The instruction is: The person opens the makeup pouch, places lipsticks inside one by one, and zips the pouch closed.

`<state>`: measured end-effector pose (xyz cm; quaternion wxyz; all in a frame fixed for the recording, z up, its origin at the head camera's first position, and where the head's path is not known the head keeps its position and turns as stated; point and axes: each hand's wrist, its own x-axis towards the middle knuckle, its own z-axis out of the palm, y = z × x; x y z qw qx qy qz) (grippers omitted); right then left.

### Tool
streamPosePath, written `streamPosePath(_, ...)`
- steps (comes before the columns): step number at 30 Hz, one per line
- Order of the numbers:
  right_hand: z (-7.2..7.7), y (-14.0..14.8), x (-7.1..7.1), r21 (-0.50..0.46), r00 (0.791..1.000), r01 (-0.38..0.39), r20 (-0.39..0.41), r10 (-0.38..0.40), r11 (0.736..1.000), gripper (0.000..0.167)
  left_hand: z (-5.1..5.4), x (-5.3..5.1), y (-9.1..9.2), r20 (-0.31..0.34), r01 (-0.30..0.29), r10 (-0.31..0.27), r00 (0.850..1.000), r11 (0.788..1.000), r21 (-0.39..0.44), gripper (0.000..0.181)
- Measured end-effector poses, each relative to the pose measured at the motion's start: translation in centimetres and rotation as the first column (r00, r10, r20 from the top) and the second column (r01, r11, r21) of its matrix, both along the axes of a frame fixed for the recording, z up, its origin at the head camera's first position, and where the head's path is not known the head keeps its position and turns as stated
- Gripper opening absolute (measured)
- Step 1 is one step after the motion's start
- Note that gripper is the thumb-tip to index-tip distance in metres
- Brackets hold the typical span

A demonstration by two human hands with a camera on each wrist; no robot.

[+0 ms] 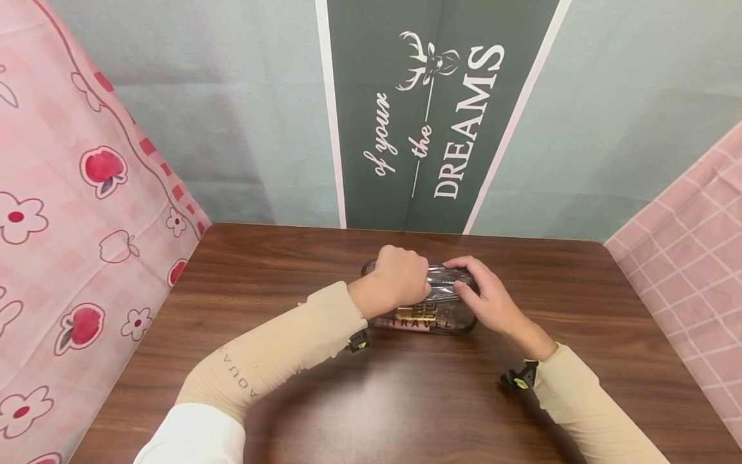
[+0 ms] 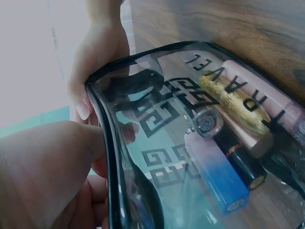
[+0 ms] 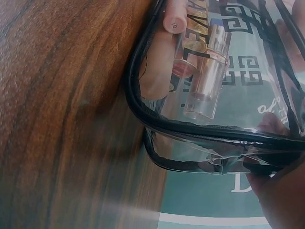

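A clear toiletry bag (image 1: 458, 317) with black piping and "TRAVEL" printed on its front stands on the table. At its top left, my left hand (image 1: 400, 276) is curled over the upper edge; what exactly the fingertips pinch is hidden. My right hand (image 1: 491, 298) grips the bag's top right end, thumb on the near side and fingers over the far side. Through the plastic, the left wrist view shows a pink tube (image 2: 243, 78), a gold tube (image 2: 238, 102), a pink-and-blue tube (image 2: 217, 174) and a black tube (image 2: 244, 164). A clear-capped tube (image 3: 205, 86) shows in the right wrist view.
The brown wooden table (image 1: 371, 406) runs back to a grey-green curtain (image 1: 232, 129) with a dark printed panel (image 1: 377, 64). Pink patterned cloth (image 1: 52, 258) hangs at the left, and pink checked cloth (image 1: 695, 270) at the right.
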<state>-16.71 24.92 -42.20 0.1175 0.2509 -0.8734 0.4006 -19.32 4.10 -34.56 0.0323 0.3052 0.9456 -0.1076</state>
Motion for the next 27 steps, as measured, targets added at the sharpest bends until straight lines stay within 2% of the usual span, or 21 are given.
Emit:
streamPosePath(3,-0.1,0.0,0.0,-0.001,1.000,-0.004,0.002,0.004,1.000,0.035,0.1,0.0,0.1,0.005,-0.016,0.016,1.000,1.000,0.004,0.034)
streamPosePath(13,-0.1,0.1,0.0,-0.001,1.000,-0.004,0.006,0.004,1.000,0.035,0.1,-0.3,-0.6,0.033,-0.014,0.012,0.999,0.997,0.073,0.035)
streamPosePath(21,-0.1,0.1,0.0,-0.002,1.000,-0.010,0.011,0.010,1.000,0.036,0.6,-0.3,-1.9,0.102,-0.045,0.031,0.994,0.989,0.138,0.035)
streamPosePath(27,-0.1,0.1,0.0,-0.001,1.000,-0.004,0.004,0.004,1.000,0.036,0.6,-0.2,-3.0,0.124,-0.052,0.025,0.992,0.974,0.219,0.035)
